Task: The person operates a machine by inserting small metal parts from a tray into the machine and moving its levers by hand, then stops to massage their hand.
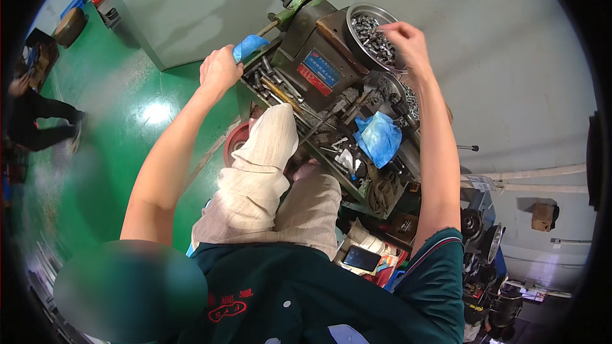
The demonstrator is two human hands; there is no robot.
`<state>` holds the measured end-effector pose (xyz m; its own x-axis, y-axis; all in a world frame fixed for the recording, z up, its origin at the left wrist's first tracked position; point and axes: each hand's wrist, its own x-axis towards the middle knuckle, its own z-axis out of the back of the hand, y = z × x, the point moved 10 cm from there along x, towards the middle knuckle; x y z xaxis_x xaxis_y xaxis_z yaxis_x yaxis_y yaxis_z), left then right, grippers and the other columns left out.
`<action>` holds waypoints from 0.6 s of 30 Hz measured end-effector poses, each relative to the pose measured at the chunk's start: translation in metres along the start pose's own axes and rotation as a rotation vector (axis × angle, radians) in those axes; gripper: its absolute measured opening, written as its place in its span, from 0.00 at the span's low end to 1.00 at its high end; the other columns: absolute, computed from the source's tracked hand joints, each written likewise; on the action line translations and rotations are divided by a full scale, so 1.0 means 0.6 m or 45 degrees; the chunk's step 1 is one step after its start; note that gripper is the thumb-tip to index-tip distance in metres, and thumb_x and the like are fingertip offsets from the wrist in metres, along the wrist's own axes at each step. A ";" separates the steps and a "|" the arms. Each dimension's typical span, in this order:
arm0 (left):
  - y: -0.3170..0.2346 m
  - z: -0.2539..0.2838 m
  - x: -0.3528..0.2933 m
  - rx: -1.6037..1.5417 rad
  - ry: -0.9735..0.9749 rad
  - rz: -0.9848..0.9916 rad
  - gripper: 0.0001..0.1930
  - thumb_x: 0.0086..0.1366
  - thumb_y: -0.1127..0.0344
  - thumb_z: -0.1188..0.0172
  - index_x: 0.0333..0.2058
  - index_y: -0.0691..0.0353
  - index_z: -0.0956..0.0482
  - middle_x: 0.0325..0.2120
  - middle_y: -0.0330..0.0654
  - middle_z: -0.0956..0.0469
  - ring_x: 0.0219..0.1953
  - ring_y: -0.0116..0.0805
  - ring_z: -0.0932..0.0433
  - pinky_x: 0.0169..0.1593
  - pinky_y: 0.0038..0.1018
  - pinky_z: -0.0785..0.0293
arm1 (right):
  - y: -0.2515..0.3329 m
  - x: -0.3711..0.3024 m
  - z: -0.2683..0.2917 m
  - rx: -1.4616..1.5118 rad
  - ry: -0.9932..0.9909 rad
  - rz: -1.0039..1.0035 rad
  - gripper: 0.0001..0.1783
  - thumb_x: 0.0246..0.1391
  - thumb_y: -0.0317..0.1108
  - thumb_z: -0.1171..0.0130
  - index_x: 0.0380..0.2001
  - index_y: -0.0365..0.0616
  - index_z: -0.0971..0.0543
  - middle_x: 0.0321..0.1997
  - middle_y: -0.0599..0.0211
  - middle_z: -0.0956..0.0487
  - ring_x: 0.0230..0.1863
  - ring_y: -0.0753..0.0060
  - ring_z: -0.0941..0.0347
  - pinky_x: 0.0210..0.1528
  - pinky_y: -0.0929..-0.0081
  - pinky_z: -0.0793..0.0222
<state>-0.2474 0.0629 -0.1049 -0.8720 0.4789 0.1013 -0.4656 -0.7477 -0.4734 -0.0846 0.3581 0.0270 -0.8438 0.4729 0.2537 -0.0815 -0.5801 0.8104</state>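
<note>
My left hand (220,70) is closed round the end of a lever, where a blue wrapping (248,47) sticks out past my fingers. The lever's green arm (294,7) joins the top of a small grey-green bench machine (312,44). At the machine's far right stands a round metal bowl (352,11) holding many small shiny metal parts (371,37). Over the bowl's right side hovers my right hand (408,44), thumb and fingers drawn together in a pinch. Whatever is between those fingertips is too small to make out.
A tray of hand tools (275,84) lies left of the machine. A crumpled blue cloth (378,139) rests among dark, shavings-covered machine parts. Near my right side is a phone (361,258). Another person's legs (48,111) show at far left on the green floor.
</note>
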 end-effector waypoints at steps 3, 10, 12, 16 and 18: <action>-0.003 0.000 -0.002 0.009 0.005 -0.003 0.13 0.46 0.66 0.42 0.33 0.62 0.25 0.27 0.52 0.24 0.34 0.50 0.25 0.39 0.40 0.30 | -0.010 -0.005 0.059 0.487 -0.162 -0.114 0.07 0.45 0.30 0.47 0.25 0.35 0.28 0.33 0.58 0.23 0.32 0.75 0.29 0.36 0.81 0.33; -0.007 0.004 -0.004 0.008 0.012 0.006 0.14 0.46 0.66 0.42 0.34 0.62 0.25 0.28 0.52 0.24 0.34 0.49 0.25 0.39 0.39 0.29 | -0.140 -0.055 0.196 0.903 -0.668 -0.335 0.06 0.49 0.29 0.50 0.28 0.36 0.30 0.27 0.58 0.25 0.23 0.74 0.31 0.27 0.81 0.33; -0.007 0.005 -0.004 0.001 -0.005 0.000 0.13 0.46 0.66 0.42 0.33 0.62 0.25 0.28 0.52 0.24 0.34 0.49 0.25 0.39 0.39 0.29 | -0.182 -0.071 0.195 0.777 -0.660 -0.414 0.06 0.49 0.30 0.49 0.28 0.37 0.29 0.24 0.62 0.26 0.22 0.76 0.32 0.24 0.81 0.35; -0.004 0.003 -0.005 -0.003 0.003 0.003 0.13 0.46 0.66 0.42 0.33 0.63 0.25 0.28 0.52 0.24 0.33 0.49 0.25 0.39 0.39 0.29 | -0.241 -0.103 0.139 0.369 -0.515 -0.517 0.07 0.48 0.31 0.48 0.29 0.38 0.28 0.20 0.70 0.30 0.19 0.81 0.37 0.20 0.84 0.41; -0.005 0.003 -0.005 0.000 -0.003 -0.002 0.13 0.46 0.66 0.42 0.33 0.63 0.25 0.28 0.52 0.24 0.33 0.49 0.25 0.39 0.39 0.29 | -0.262 -0.111 0.115 0.128 -0.407 -0.548 0.07 0.46 0.30 0.47 0.30 0.40 0.28 0.19 0.74 0.31 0.19 0.84 0.38 0.21 0.85 0.42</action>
<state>-0.2434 0.0628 -0.1019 -0.8718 0.4786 0.1042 -0.4667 -0.7471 -0.4733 0.0208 0.4638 -0.0810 -0.5407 0.8409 0.0231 -0.3193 -0.2305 0.9192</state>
